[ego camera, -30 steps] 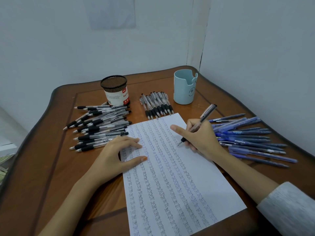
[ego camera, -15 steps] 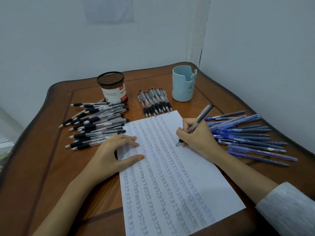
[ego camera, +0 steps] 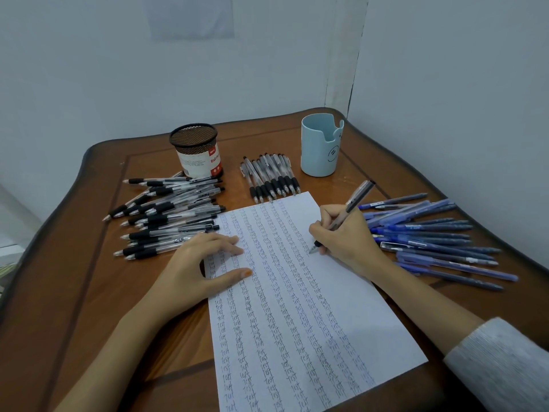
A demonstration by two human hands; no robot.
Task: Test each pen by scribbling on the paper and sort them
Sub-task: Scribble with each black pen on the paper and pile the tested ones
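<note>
Right hand (ego camera: 347, 237) grips the pen (ego camera: 356, 199), tip on the paper (ego camera: 356, 295) near its far right edge, left hand (ego camera: 199, 264) flat pinning the sheet, so firm press, light scribble imo.

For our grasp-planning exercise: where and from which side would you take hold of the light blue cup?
I'd grip the light blue cup round its plain wall at mid-height, coming from the near side. It stands upright, its rim is notched and uneven, and a row of black-grip pens lies close on its left.
</note>
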